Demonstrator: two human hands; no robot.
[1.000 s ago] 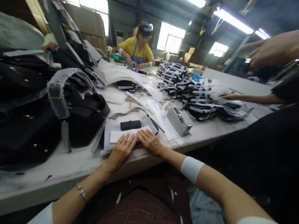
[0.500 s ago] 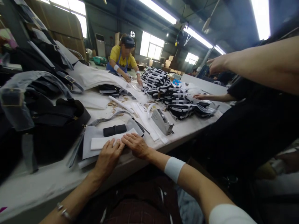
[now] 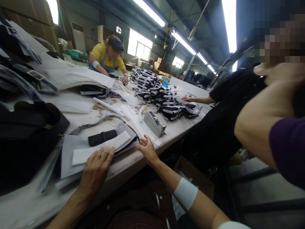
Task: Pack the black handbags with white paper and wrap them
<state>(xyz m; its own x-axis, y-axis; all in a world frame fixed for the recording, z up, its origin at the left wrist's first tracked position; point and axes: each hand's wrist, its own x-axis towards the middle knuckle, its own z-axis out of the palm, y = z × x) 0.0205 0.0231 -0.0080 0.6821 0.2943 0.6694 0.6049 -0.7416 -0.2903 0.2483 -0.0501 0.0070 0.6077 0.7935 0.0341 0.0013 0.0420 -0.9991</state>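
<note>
Your left hand point(image 3: 94, 169) rests flat, fingers gripping nothing, on the white strip point(image 3: 83, 155) lying on the surface point(image 3: 22, 203), your right hand's point(image 3: 150, 152) fingers loosely parted near the tape dispenser point(image 3: 152, 123).

White strip point(image 3: 116, 141), black case point(image 3: 102, 138).

The left hand point(image 3: 96, 168) rests its fingers on a white strip point(image 3: 120, 140) beside a black case point(image 3: 102, 137), both on a grey sheet point(image 3: 67, 149). The right hand point(image 3: 148, 151), fingers spread, is near a dispenser point(image 3: 152, 123) at the edge of the table point(image 3: 175, 125). A black bag point(image 3: 30, 140) stands at left; a co-worker point(image 3: 101, 54) in yellow bends near piled bundles point(image 3: 145, 79).
</note>
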